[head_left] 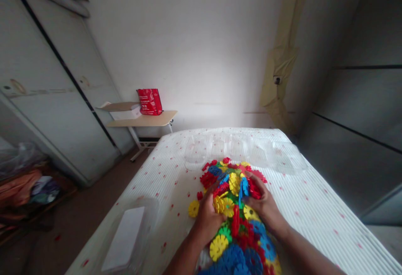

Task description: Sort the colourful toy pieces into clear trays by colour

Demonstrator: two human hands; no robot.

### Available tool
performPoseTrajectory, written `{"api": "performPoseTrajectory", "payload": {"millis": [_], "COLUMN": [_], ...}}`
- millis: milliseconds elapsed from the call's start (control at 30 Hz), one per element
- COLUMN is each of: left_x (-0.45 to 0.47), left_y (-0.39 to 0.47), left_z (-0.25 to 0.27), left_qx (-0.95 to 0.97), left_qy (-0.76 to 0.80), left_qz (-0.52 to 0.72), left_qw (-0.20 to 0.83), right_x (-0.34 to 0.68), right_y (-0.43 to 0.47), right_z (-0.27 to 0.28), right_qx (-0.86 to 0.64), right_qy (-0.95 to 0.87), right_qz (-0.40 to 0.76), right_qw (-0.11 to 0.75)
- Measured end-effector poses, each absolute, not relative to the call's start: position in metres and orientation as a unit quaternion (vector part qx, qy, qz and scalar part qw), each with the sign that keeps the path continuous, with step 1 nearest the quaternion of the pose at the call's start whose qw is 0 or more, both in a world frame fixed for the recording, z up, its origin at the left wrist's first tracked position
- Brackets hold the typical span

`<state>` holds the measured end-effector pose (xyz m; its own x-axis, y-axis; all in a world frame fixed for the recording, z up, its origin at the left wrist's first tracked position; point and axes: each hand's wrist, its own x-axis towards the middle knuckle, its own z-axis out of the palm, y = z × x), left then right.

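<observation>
A heap of flower-shaped plastic interlocking discs (234,184) in red, yellow, blue and green lies on the white striped cloth. My left hand (207,215) curls round the left side of the heap, its fingers closed on several yellow and red discs. Opposite it, my right hand (266,208) cups blue and red discs, fingers bent inward. Between and below both wrists, more discs (234,260) spread toward me. One yellow disc (194,208) lies apart, left of my left hand. Some fingertips are hidden among the pieces.
Clear plastic containers (284,157) stand in a row behind the heap. At the left front is a clear box (150,212) with a white card (124,239). Beyond the bed-like surface, a small table (160,118) carries a red bag (150,102) and a white box (125,113).
</observation>
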<state>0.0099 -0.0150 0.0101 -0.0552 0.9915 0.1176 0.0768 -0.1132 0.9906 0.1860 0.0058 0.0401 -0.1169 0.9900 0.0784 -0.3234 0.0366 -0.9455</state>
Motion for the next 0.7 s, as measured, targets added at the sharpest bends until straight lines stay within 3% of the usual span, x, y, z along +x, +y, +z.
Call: {"api": "performPoseTrajectory", "payload": {"millis": [533, 700], "left_x": [0.002, 0.003], "left_y": [-0.022, -0.021], "left_z": [0.048, 0.042], "left_qx": [0.513, 0.485], "left_qy": [0.539, 0.532], "left_qz": [0.541, 0.546], "left_qw": [0.394, 0.429], "right_x": [0.181, 0.18], "right_y": [0.01, 0.011], "right_z": [0.068, 0.068], "right_qx": [-0.365, -0.329], "right_qy": [-0.456, -0.463], "right_qz": [0.61, 0.62], "right_qw": [0.536, 0.541]}}
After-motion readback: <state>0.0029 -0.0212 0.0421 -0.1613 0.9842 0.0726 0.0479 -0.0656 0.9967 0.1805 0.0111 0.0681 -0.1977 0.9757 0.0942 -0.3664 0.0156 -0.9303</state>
